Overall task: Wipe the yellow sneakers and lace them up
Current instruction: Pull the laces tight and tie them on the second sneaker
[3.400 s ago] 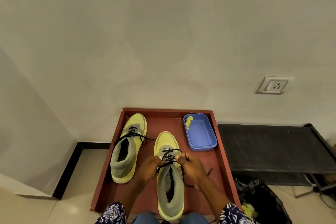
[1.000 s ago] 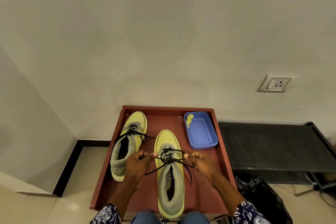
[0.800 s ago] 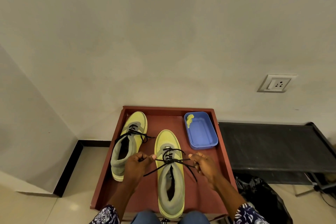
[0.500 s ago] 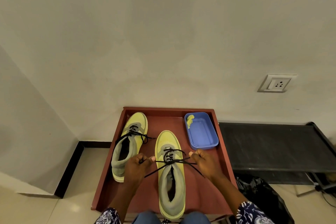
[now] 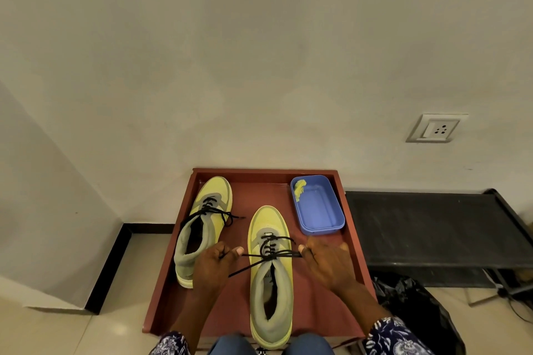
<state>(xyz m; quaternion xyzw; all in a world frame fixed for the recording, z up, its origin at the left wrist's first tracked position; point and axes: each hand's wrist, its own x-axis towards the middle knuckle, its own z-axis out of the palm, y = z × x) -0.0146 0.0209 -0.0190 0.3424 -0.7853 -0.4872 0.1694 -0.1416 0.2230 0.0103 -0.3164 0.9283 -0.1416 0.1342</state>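
Blue denim knees and two navy floral sleeves [image 5: 395, 336] sit closest, at six o'clock. Just beyond them the near yellow sneaker [image 5: 270, 282] lies heel toward the person on a reddish-brown wooden tray [image 5: 353, 253], toe pointing to twelve. The left hand [image 5: 212, 264] pinches one end of the black lace [image 5: 274, 252] between thumb and curled fingers at nine o'clock of the tongue; the right hand [image 5: 327, 261] pinches the other end at three o'clock, so the lace runs taut across the eyelets between them, with a loose tail trailing toward seven. A tiny mark inside the collar is too small to read. At ten o'clock, farther back on the tray, the second yellow sneaker [image 5: 203, 225] lies already laced, its bow spilling to the right. At one o'clock a blue plastic tub [image 5: 318, 207] holds a crumpled yellow cloth [image 5: 299, 187] in its far corner. A black bench [image 5: 432, 228] stands to the right, a black bag [image 5: 415, 305] beneath it, and a wall socket [image 5: 434, 128] is mounted above.
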